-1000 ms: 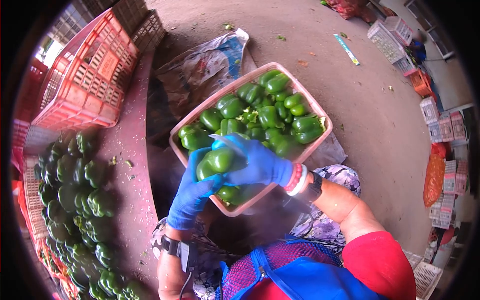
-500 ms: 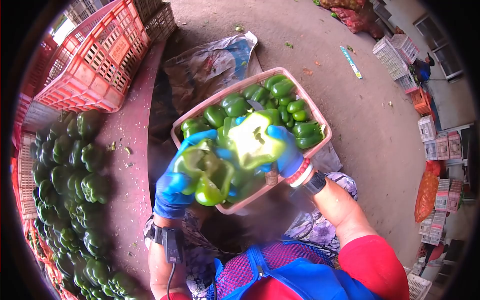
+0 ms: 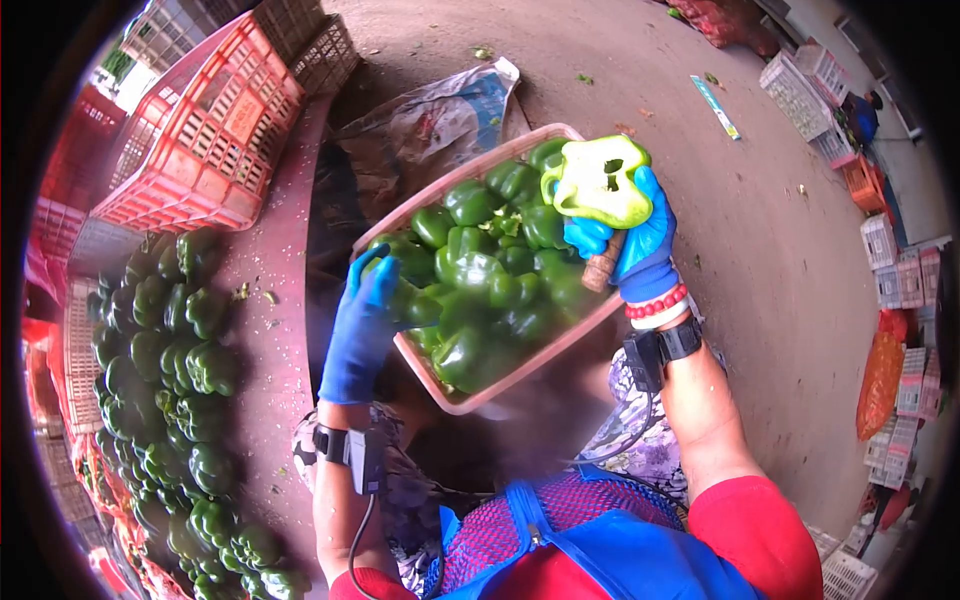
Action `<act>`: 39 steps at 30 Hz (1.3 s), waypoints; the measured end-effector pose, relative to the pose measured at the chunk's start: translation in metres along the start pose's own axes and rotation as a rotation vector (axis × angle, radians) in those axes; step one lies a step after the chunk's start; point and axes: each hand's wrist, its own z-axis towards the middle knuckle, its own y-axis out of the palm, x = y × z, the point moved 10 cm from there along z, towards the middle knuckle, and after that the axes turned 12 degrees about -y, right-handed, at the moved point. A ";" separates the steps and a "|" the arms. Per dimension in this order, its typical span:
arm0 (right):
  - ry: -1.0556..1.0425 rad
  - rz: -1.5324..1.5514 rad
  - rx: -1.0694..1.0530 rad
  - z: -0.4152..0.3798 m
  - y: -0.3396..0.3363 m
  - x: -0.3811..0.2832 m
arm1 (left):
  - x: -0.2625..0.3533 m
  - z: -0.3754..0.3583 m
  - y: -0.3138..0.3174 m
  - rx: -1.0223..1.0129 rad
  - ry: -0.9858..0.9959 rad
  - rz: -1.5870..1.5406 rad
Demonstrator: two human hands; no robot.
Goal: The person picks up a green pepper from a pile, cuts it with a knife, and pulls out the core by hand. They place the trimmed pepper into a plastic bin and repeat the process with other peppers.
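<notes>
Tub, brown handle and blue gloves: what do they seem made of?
Tub: likely plastic, with a smooth pink rim. Handle: perhaps wood, dull brown; too small to be sure. Gloves: probably fabric, from the matte, knit-looking cuffs; any coating is unclear.

Legible txt, nos., brands: nil.
1. Crate, plastic, red-orange, upper L: side panel w/ marks, too blurred to read.
2. Strip, teal/wht, on floor, upper R: markings too sm. to read.
3. Sheet, crumpled, upper ctr.: blue patch, lettering indistinct, illeg.
</notes>
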 end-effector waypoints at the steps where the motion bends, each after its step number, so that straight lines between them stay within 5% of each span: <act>1: -0.002 -0.002 0.012 -0.003 -0.005 -0.005 | -0.005 0.000 0.013 0.061 -0.114 -0.025; 4: 0.014 0.027 0.034 -0.010 -0.022 -0.014 | -0.003 0.008 0.077 0.188 -0.048 0.499; 5: 0.004 0.007 0.055 -0.012 -0.029 -0.018 | -0.013 0.020 0.087 0.295 0.115 0.837; 10: -0.049 -0.061 0.073 -0.014 -0.057 -0.037 | -0.094 0.020 0.158 0.357 0.007 1.371; 11: -0.071 -0.094 0.054 -0.014 -0.062 -0.043 | -0.106 0.019 0.166 0.418 0.156 1.523; 15: -0.071 0.027 0.048 -0.018 -0.066 -0.058 | -0.094 0.009 0.173 0.234 0.103 1.835; 18: -0.042 0.164 0.066 -0.019 -0.070 -0.057 | -0.117 0.023 0.155 0.255 -0.046 1.891; 19: -0.038 0.177 0.076 -0.018 -0.071 -0.058 | -0.118 0.028 0.160 0.259 0.063 1.946; 25: 0.058 0.178 0.088 -0.014 -0.056 -0.050 | -0.119 0.028 0.154 0.299 -0.050 1.782; 32: 0.088 0.110 0.072 -0.015 -0.055 -0.027 | -0.108 0.020 0.147 0.273 0.165 1.561; 33: 0.081 0.071 0.096 -0.017 -0.055 -0.026 | -0.107 0.016 0.144 0.210 -0.064 1.594; 36: 0.068 -0.016 0.140 -0.028 -0.059 -0.025 | -0.058 -0.027 0.153 0.337 0.526 1.628; 39: 0.043 -0.045 0.146 -0.034 -0.047 -0.030 | -0.061 -0.026 0.112 0.349 0.522 1.643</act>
